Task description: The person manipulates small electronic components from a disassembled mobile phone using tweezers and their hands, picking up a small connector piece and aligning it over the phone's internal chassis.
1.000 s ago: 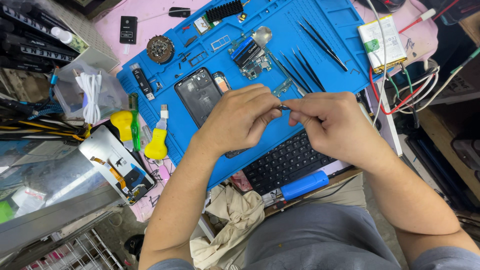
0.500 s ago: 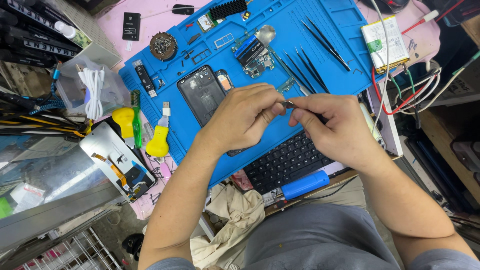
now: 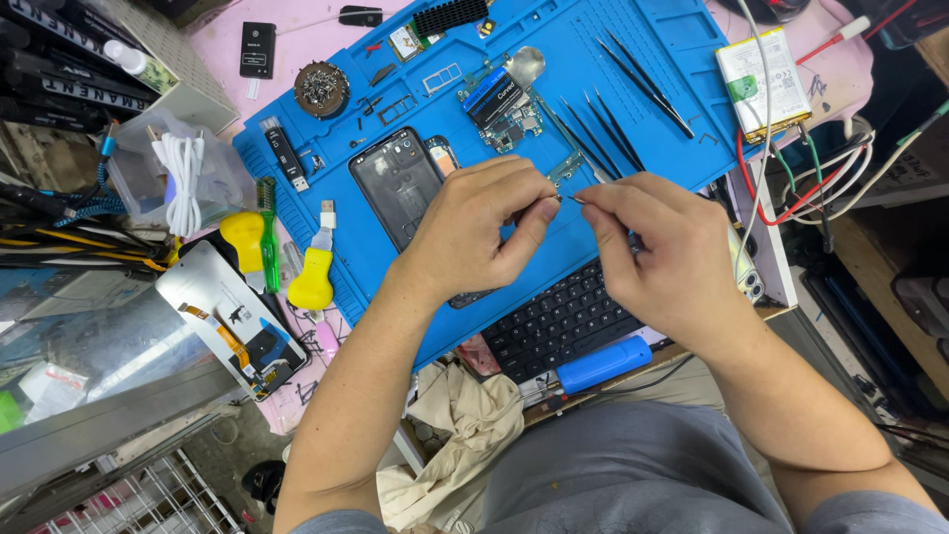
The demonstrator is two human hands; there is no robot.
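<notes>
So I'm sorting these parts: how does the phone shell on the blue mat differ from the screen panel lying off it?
The phone shell is dark and lies on the blue mat, partly under the left hand. The screen panel is pale grey with an orange flex strip, lies off the mat's left edge, and is clear of both hands. Both are flat, phone-sized rectangles.

Single head-worn view, looking steeply down, close above left hand, right hand and worktop beyond.

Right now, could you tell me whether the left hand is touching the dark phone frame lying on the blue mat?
Cannot tell. In the head view the left hand overlaps the lower right edge of the dark phone frame, hiding any contact or gap.
</notes>
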